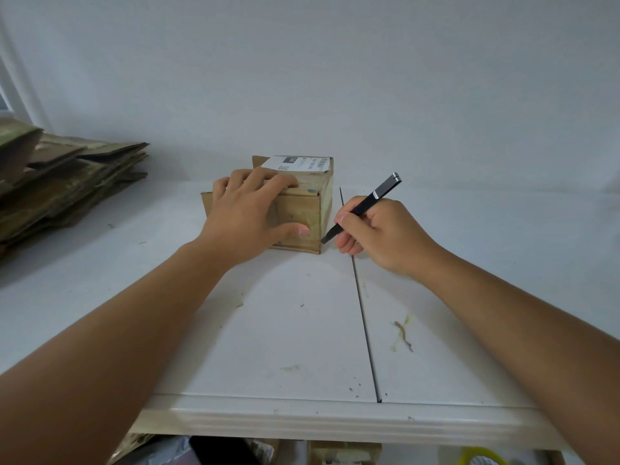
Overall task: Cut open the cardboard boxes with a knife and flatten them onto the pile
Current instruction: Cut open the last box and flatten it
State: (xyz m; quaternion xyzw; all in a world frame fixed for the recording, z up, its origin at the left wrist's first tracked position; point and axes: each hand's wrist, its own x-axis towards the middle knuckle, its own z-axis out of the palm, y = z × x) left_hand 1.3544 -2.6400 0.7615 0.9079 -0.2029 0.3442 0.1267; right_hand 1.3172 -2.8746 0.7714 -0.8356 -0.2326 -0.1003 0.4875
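Left hand (248,213) lay flat, steadying box (302,209); right hand (375,233) pinched knife (360,208), blade tip at box's near-right vertical edge.

A single head-worn wide-angle view looks forward and down from close above the white table (302,330), facing the wall beyond both hands.

**Box between the two grips on the tabletop**

The cardboard box (295,209) stands on the tabletop (302,330), just left of the right grip (379,236) and under the left grip (248,213). The knife (362,206) in the right grip meets the box's near right corner. The pile of flattened cardboard (67,182) lies far left of both grips.
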